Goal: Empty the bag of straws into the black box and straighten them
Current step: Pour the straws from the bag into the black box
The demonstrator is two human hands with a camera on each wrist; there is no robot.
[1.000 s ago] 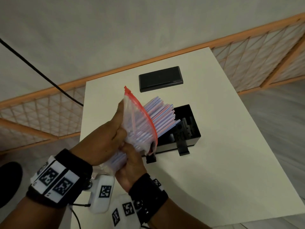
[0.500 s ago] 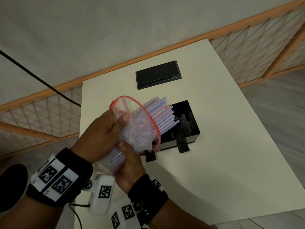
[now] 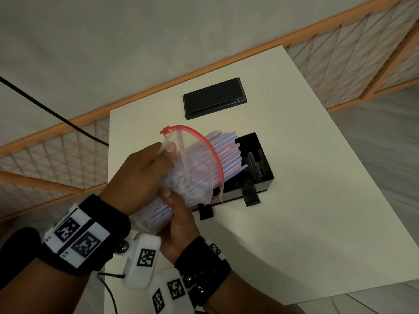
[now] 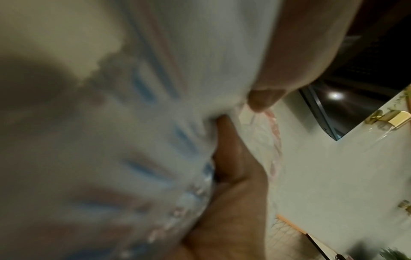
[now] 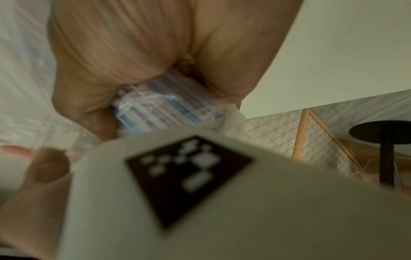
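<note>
A clear zip bag [image 3: 192, 168] with a red seal holds a bundle of white straws [image 3: 226, 152] striped red and blue. The straw ends stick out of the bag's open mouth, over the left part of the open black box [image 3: 260, 168]. My left hand [image 3: 145, 175] grips the bag's upper side, thumb pinching the plastic near the seal. Gripping the bag's lower end from below is my right hand [image 3: 179, 220]. In the left wrist view the bag [image 4: 133, 123] fills the frame, blurred. The right wrist view shows the bag's bottom [image 5: 160, 105] squeezed between fingers.
The box's flat black lid [image 3: 214, 97] lies farther back on the white table [image 3: 317, 200]. A wooden lattice screen [image 3: 340, 60] runs behind and to the left of the table. A black cable [image 3: 52, 112] hangs at the left. Black clips stick out at the box's front.
The bag's mouth has spread wider open and its red seal now arcs over the straws. The bundle has edged slightly further toward the box.
</note>
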